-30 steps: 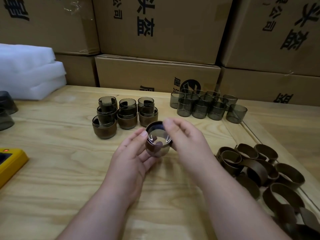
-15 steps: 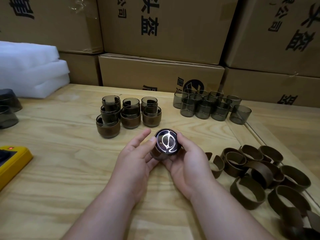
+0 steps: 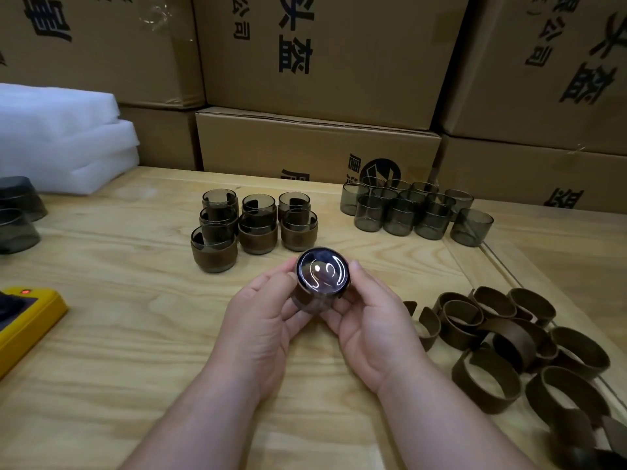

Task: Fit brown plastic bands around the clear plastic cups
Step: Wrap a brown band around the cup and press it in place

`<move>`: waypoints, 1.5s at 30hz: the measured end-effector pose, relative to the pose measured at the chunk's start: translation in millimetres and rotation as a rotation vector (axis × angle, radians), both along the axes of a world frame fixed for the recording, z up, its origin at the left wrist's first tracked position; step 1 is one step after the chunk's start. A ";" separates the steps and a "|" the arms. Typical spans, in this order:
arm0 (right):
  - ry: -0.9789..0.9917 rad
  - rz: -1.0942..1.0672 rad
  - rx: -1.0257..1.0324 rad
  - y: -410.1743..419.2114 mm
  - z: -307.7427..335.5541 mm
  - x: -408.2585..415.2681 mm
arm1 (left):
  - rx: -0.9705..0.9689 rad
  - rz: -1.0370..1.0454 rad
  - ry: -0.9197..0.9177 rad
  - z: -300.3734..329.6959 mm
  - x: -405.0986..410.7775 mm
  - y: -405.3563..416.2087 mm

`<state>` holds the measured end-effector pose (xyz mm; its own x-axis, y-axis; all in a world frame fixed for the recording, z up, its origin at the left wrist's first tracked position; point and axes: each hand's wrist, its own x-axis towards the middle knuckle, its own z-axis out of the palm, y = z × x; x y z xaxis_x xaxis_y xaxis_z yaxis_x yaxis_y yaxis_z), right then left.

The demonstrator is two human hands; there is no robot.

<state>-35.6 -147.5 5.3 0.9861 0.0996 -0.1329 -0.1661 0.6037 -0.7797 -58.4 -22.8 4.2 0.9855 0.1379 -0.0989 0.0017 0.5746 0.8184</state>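
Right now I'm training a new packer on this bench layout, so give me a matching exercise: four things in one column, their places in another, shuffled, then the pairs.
Things:
1. banded cups
2. bare cups
3. loose brown bands
4. yellow device

Places:
A. left edge of the table
B. piled at the right, near side
C. far side, right of centre, in front of the boxes
D. just beyond the two hands, left of centre

Pairs: 1-D, 2-C, 3-B, 4-A
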 end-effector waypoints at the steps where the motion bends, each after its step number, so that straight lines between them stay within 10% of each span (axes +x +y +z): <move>1: -0.007 0.004 -0.012 -0.2 0.1 -0.3 | 0.005 0.008 0.005 0.0 0.3 0.1; 21: -0.024 -0.017 -0.078 1.6 -1.9 0.4 | 0.049 0.064 -0.027 -1.6 2.1 -4.0; 32: -0.207 -0.058 -0.446 11.5 -10.1 -7.0 | 0.364 0.179 -0.261 2.4 -7.9 -13.7; 45: -0.277 -0.107 -0.731 5.2 -2.3 -12.0 | 0.192 0.107 -0.071 3.1 -5.9 -11.0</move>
<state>-47.7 -142.4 2.9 0.9921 -0.0157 0.1244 0.1228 -0.0766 -0.9895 -64.3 -33.8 7.2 0.9679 0.2513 0.0084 -0.1124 0.4023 0.9086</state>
